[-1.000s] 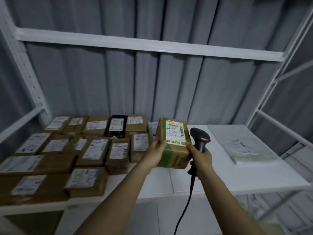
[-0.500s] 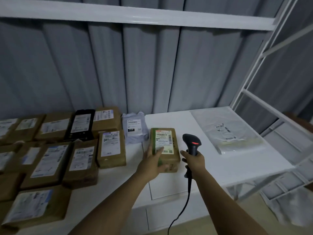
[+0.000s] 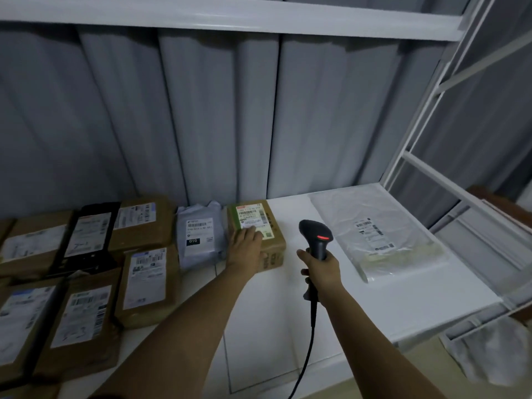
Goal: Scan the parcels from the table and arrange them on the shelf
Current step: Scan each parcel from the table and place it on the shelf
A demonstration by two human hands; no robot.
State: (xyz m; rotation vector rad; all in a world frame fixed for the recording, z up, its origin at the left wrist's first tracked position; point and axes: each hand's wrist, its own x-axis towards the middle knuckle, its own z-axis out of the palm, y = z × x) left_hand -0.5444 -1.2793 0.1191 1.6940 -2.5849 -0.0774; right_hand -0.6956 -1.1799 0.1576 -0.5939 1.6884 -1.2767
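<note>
A brown cardboard box (image 3: pixel 273 240) with green tape and a white label lies flat on the white shelf board (image 3: pixel 374 306), close to the back wall. My left hand (image 3: pixel 246 244) lies on its near left top corner, fingers over the label. Touching the box's left side is a grey poly bag parcel (image 3: pixel 198 234). My right hand (image 3: pixel 321 269) grips a black barcode scanner (image 3: pixel 315 234) upright just right of the box, its red light on and its cable (image 3: pixel 308 355) hanging down.
Several brown labelled parcels (image 3: pixel 146 283) and a black one (image 3: pixel 86 237) cover the left of the shelf. A flat clear-plastic parcel (image 3: pixel 374 234) lies at the right. A white upper shelf beam (image 3: pixel 259 15) runs overhead; the white frame upright (image 3: pixel 417 133) stands at the right.
The box went from held upright in both hands to flat on the shelf, then slid back beside the grey bag. My right hand with the scanner has drawn away from it.
</note>
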